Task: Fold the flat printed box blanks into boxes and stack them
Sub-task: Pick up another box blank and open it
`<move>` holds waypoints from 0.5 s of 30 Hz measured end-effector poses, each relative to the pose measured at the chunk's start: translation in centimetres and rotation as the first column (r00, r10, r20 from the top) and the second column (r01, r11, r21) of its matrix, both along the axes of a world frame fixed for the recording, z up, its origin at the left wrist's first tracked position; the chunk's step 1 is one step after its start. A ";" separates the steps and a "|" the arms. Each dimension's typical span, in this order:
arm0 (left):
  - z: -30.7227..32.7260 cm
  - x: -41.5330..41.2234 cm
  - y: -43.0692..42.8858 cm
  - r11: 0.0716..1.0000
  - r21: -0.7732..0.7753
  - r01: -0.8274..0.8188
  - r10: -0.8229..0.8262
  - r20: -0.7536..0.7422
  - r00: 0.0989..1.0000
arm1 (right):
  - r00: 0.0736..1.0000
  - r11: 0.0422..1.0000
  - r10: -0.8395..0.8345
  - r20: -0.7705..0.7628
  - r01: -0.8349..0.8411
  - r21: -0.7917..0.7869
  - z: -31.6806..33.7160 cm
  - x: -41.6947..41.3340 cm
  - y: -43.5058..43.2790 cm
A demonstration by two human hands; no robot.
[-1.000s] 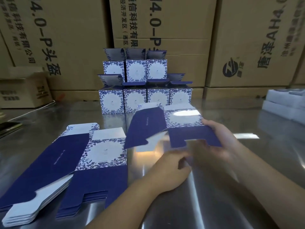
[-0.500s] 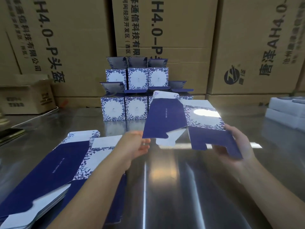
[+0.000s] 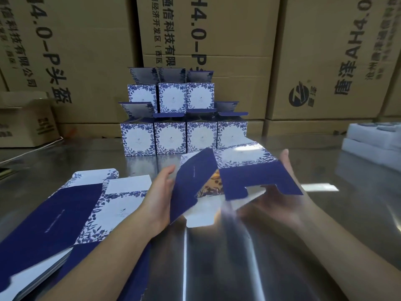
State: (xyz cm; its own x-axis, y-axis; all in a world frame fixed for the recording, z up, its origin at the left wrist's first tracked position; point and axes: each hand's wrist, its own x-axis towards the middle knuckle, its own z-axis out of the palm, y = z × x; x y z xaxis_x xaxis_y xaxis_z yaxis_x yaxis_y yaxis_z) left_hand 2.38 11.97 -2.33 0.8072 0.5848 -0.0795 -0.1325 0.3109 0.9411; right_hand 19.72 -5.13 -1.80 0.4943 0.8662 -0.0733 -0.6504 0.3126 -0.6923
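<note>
A blue-and-white printed box blank [image 3: 240,161] is held in the air over the steel table, half opened into a tube, its navy side panel and bottom flaps hanging toward me. My left hand [image 3: 159,196] presses straight fingers flat against the navy panel on the left. On the right edge my right hand [image 3: 285,170] grips the blank, with its palm blurred beneath the flaps. A pile of flat blanks [image 3: 65,213] lies at front left. Folded boxes [image 3: 171,137] stand in two rows, one stacked on the other, at the back centre, their top flaps open.
Large brown cartons [image 3: 325,51] wall off the back of the steel table [image 3: 217,257]. A smaller open carton [image 3: 26,122] sits at far left. White foam trays [image 3: 373,140] are stacked at the right edge.
My left hand has moved from the left across to the blank's navy panel. The blank has dropped lower and opened up from flat into a partial tube between both hands.
</note>
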 end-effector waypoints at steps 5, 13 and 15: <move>-0.3 0.0 -0.2 0.982 -0.034 0.184 -0.182 0.046 0.982 | 0.923 0.997 0.047 0.382 -0.021 -0.072 -0.2 -1.9 0.4; 0.0 -0.3 -0.5 0.914 -0.165 0.371 -0.345 0.165 0.924 | 0.857 0.964 0.056 0.512 0.088 -0.252 0.1 -2.6 0.5; 0.0 -0.2 -0.5 0.886 -0.170 0.431 -0.406 0.163 0.899 | 0.847 0.954 0.072 0.527 0.096 -0.284 -0.2 -2.5 0.7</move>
State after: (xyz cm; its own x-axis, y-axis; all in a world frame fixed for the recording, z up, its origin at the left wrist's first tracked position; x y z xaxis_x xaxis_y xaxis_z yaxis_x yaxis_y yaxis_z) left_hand 2.20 11.45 -2.34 0.9839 0.1729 -0.0447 -0.0566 0.5392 0.8403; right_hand 17.26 -4.44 -1.98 0.5397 0.8407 -0.0443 -0.1588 0.0500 -0.9860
